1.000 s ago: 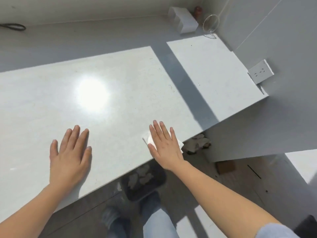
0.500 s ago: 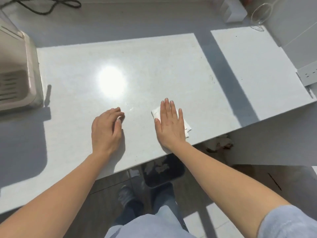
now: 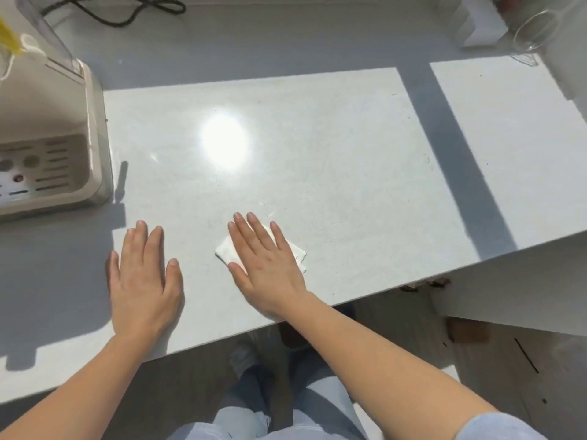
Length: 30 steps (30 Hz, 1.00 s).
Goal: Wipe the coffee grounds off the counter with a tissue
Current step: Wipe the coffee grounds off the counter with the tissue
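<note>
The right hand (image 3: 268, 268) lies flat, fingers straight and slightly spread, pressing a folded white paper tissue (image 3: 229, 252) onto the pale grey stone counter (image 3: 333, 173) near its front edge; the tissue's corners show on both sides of the fingers; the left hand (image 3: 143, 277) rests palm down, fingers extended, just beside it, holding nothing; a beige plastic appliance (image 3: 50, 147) stands at the far left; a clear glass (image 3: 536, 33) sits at the back right.
</note>
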Each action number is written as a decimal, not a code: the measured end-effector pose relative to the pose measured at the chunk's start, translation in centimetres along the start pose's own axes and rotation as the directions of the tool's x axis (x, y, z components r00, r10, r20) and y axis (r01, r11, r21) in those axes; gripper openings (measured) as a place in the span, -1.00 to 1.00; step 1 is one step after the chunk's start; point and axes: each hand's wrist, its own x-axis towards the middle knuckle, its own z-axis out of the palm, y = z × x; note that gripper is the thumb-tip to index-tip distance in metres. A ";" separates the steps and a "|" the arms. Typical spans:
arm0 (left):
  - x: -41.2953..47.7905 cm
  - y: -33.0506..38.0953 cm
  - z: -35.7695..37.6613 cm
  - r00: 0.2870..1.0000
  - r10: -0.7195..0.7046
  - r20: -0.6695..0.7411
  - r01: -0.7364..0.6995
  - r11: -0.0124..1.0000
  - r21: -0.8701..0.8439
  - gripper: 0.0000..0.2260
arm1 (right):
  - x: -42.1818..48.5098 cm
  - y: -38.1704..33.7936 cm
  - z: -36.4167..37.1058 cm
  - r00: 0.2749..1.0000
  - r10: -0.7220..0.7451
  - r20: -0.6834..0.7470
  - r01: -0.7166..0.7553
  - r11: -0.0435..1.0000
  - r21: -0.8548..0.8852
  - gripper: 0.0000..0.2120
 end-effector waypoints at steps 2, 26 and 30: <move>0.0 0.0 0.0 1.000 -0.007 0.015 0.007 1.000 0.006 -0.49 | 2.3 2.5 -1.2 0.996 0.086 -0.030 -0.086 0.996 0.009 -0.42; -0.1 -0.5 0.0 0.995 -0.024 -0.097 -0.001 0.968 -0.253 -0.60 | 6.0 -4.8 -0.2 0.990 -0.140 -0.007 0.140 0.990 -0.029 -0.41; -1.6 -2.4 -0.2 0.997 -0.078 -0.019 0.072 0.970 -0.234 -0.56 | -0.5 -4.5 1.0 0.994 -0.107 0.014 0.108 0.992 -0.065 -0.41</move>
